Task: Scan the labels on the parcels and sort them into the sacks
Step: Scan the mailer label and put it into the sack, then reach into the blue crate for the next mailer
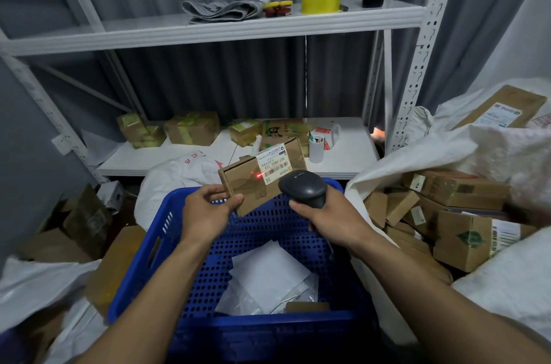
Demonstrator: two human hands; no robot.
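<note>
Above the blue crate [143,247], a flat cardboard parcel [253,182]; red dot beside its white label [275,165].

The crate [140,247] sits right before me, with flat packets [268,271] lying in it. Above it my left hand [205,213] holds a box [253,184], and my right hand [331,219] holds the scanner [301,186] just right of it. A sack [411,161] full of parcels [459,238] lies to my right; shelves [346,152] stand behind.

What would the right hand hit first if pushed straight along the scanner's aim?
Likely the labelled cardboard box in the left hand; barcode scanner in the right hand puts a red dot there. Depth unclear.
</note>
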